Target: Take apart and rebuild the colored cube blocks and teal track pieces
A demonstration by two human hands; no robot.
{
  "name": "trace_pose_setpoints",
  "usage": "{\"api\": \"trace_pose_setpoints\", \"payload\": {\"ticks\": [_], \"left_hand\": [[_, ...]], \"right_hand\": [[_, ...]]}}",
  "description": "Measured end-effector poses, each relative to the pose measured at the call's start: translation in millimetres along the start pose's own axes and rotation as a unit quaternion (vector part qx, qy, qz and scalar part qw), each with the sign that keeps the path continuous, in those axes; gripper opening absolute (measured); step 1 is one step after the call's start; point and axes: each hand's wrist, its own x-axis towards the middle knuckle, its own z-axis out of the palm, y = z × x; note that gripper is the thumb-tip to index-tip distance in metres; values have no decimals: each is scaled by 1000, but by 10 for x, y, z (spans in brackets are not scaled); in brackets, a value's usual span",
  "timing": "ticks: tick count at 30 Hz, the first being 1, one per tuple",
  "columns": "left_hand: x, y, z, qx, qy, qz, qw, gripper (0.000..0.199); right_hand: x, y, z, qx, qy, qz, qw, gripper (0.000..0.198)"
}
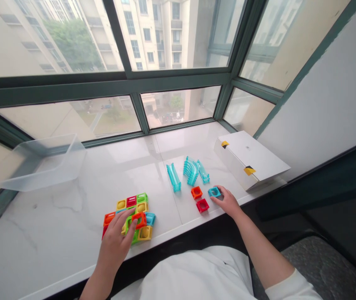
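My left hand (pixel 117 233) reaches over a cluster of colourful hollow toy blocks, its thumb and fingers closed around an orange block (pixel 139 220). Beside and below it sit a yellow block (pixel 145 233), a light blue block (pixel 150 218) and a green block (pixel 142 197); the hand hides part of the cluster. Over to the right, my right hand (pixel 227 202) grips a blue block (pixel 214 191) low at the table surface. Just left of that lie an orange-red block (pixel 196 192) and a red block (pixel 202 205), apart from the hand.
Translucent turquoise pieces lie farther back: a straight track (pixel 174 177), a curved track (pixel 191 171) and a smaller piece (pixel 203 171). A white box (pixel 253 156) stands at the right, a clear plastic bin (pixel 45 164) at the left. Windows border the white marbled surface (pixel 71 225).
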Motion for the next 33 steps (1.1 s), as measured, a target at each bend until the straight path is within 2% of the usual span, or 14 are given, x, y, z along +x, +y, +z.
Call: {"api": "trace_pose_setpoints", "payload": {"ticks": [3, 8, 14, 18, 27, 33], "left_hand": [[-10, -20, 14, 6, 7, 8, 1000, 40], [6, -36, 0, 26, 30, 7, 999, 55], [-13, 4, -29, 28, 38, -4, 999, 61], [-45, 9, -17, 18, 50, -16, 998, 66], [-77, -15, 4, -5, 22, -44, 999, 60], [-91, -70, 28, -2, 25, -26, 999, 61]], "right_hand": [[15, 28, 15, -29, -1, -5, 1000, 58], [41, 54, 9, -58, -14, -9, 998, 60], [19, 11, -23, -60, -14, -15, 998, 75], [6, -20, -37, -46, -6, -42, 998, 67], [33, -4, -58, -57, -25, -25, 998, 66], [38, 9, -71, -36, -27, -15, 999, 70]]}}
